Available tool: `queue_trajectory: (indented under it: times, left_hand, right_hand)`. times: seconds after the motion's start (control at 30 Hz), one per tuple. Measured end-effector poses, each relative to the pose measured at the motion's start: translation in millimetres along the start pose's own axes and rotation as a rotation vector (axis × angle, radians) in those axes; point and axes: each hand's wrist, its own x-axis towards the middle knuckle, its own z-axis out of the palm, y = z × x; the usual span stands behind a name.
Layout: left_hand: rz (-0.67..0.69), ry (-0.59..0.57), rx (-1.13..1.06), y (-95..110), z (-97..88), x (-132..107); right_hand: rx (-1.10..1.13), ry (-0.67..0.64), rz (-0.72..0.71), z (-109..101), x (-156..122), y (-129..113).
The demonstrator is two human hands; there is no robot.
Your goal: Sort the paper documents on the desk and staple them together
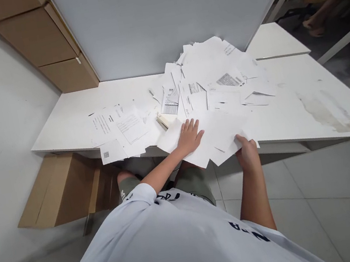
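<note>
The head-worn camera sits above the person's white T-shirt (168, 245) and faces forward and steeply down, close over the left hand (189, 136), right hand (246, 153) and loose papers (218, 128) on the counter (65, 123), toward the far grey wall panel (174, 13).

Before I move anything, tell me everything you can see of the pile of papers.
The pile of papers is a loose, overlapping spread of white sheets, some printed with text and tables, several creased or bent. It lies across the white table, heaped highest against the grey wall, with sheets hanging over the table's front edge. The left hand rests flat on top, and the right hand grips sheets at the near edge.
</note>
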Motion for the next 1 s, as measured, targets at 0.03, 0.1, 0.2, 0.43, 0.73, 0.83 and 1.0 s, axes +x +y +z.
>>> queue_trajectory:
  times: [0.03,0.1,0.2,0.43,0.73,0.83,1.0]
  left_hand:
    - [-0.008,-0.026,-0.053,4,3.4,4]
    - [-0.039,-0.056,-0.162,13,11.1,14]
    - [-0.084,-0.037,-0.28,31,24.6,27]
    - [0.24,0.101,-0.518,39,33.6,43]
    - [0.101,0.647,-0.503,-1,-7.5,61]
    - [0.081,0.788,-0.7,1,-23.5,57]
    - [0.127,0.834,-0.789,-4,-36.4,49]
  right_hand:
    - [0.004,-0.002,0.016,-4,1,2]
    - [0.004,-0.044,0.041,-8,-1,6]
    - [-0.004,-0.152,0.048,-7,-8,14]
    - [-0.18,-0.082,-0.007,-11,1,24]
    - [-0.228,-0.189,-0.398,4,14,-25]
    - [-0.047,-0.105,-0.465,17,26,-22]
    - [0.022,-0.083,-0.407,23,36,-8]
